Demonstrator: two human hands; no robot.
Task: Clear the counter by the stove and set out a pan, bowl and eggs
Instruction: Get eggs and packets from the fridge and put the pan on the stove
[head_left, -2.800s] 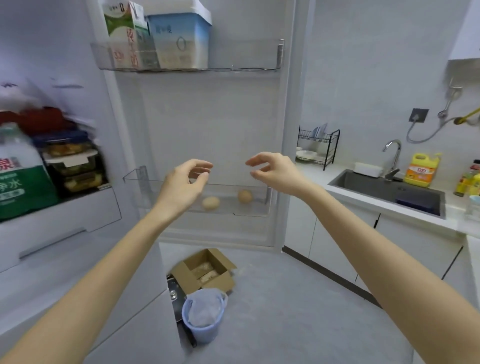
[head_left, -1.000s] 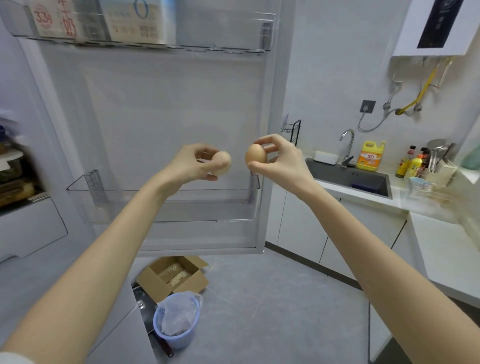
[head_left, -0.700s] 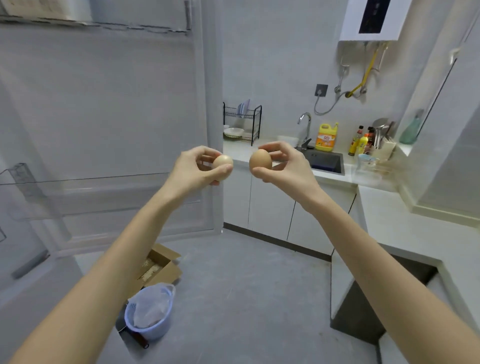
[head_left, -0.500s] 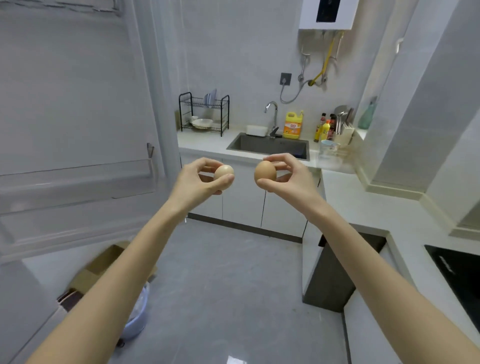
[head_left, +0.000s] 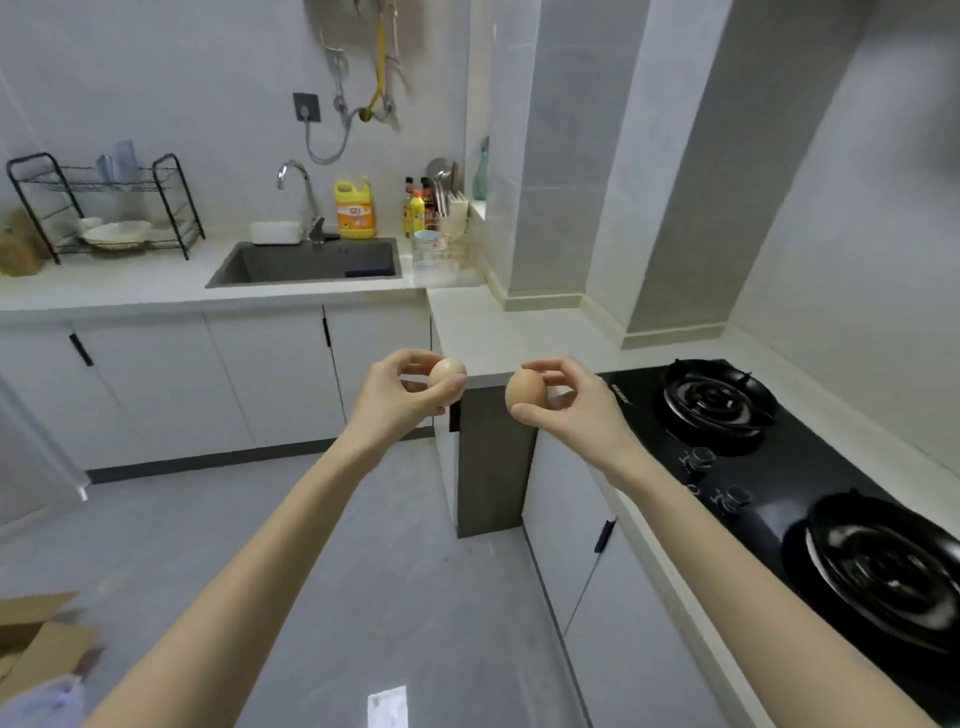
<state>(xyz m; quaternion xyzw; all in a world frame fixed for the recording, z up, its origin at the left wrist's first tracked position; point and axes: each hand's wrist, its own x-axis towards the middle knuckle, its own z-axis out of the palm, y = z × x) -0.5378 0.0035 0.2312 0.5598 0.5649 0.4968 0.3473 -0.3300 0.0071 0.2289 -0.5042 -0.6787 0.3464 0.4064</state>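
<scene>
Eggs: two, both in your hands, neither set down yet. Your left hand (head_left: 400, 396) pinches the paler egg (head_left: 448, 374) between thumb and curled fingers. Your right hand (head_left: 569, 402) grips the browner egg (head_left: 525, 391) the same way, thumb below and fingertips over the top. Both eggs hang above the floor, near each other but apart, just short of the counter by the stove (head_left: 519, 332).

Progress, as I judge it: fetching is done, placing is not. Neither pan nor bowl shows on that counter or on the stove (head_left: 769, 467). So the pan, the bowl and setting the eggs down are left.

Containers:
- The sink (head_left: 291, 262) holds a dark blue item at its right corner, too blurred to name.
- The dish rack (head_left: 171, 208) carries a shallow white dish (head_left: 117, 234) on the lower tier and something pale standing upright on top.
- The utensil holder (head_left: 457, 210) by the wall has handles sticking up.
- The cardboard box (head_left: 31, 639) at lower left is open, contents hidden.
</scene>
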